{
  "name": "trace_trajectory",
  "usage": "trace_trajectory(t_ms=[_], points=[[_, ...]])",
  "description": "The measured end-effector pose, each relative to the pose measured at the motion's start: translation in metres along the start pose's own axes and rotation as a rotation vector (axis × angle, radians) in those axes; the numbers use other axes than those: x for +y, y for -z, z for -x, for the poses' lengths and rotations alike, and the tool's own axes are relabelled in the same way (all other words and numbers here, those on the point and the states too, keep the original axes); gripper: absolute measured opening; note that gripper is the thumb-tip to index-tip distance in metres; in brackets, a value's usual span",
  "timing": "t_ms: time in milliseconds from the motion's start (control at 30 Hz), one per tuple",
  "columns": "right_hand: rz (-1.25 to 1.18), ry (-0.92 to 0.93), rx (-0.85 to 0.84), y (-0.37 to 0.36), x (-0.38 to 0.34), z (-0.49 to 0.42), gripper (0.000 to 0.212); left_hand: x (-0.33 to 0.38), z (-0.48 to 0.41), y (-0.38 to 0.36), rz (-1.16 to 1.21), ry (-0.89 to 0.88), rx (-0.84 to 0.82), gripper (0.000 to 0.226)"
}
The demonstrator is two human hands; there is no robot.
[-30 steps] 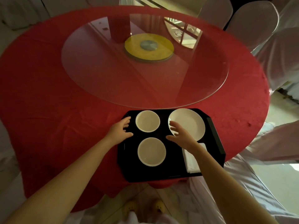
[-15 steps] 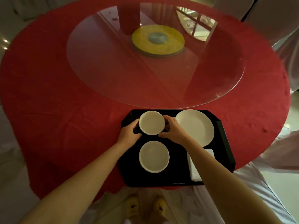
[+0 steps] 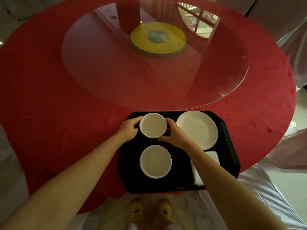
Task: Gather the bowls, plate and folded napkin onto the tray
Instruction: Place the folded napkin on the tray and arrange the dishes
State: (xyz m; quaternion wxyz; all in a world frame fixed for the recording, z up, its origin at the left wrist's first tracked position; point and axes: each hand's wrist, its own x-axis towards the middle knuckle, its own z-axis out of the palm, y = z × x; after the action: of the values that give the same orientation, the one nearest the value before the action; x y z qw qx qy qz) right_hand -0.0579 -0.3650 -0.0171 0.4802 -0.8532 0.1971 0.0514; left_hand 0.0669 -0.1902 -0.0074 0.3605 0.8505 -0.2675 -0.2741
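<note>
A black tray (image 3: 229, 143) lies at the near edge of the red table. On it are two white bowls, a white plate (image 3: 196, 129) at the back right and a folded white napkin (image 3: 214, 157) at the front right, partly hidden by my right forearm. My left hand (image 3: 128, 130) and my right hand (image 3: 174, 134) clasp the far bowl (image 3: 153, 125) from either side. The near bowl (image 3: 155, 161) sits free below it.
A round glass turntable (image 3: 116, 72) with a yellow hub (image 3: 157, 39) covers the middle of the red tablecloth (image 3: 49, 105). White-covered chairs (image 3: 282, 22) stand at the right and one is under the tray's near edge. My yellow slippers (image 3: 149, 211) show below.
Both hands have moved in from the tray's left rim and the plate and closed around the far bowl. The view has shifted closer to the table.
</note>
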Motion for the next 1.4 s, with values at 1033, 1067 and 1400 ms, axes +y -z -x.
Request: trace_trajectory(t_ms=[1033,1067,1400], points=[[-0.049,-0.062,-0.19,-0.014,0.027,0.108,0.067,-0.016,0.123,-0.057,0.229,0.071,0.095,0.037],[-0.046,-0.057,-0.184,-0.014,0.027,0.109,0.067,-0.015,0.124,-0.057,0.225,0.067,0.095,0.037],[-0.037,-0.044,-0.135,-0.015,0.028,0.113,0.063,-0.012,0.128,-0.059,0.243,0.112,0.127,0.037]])
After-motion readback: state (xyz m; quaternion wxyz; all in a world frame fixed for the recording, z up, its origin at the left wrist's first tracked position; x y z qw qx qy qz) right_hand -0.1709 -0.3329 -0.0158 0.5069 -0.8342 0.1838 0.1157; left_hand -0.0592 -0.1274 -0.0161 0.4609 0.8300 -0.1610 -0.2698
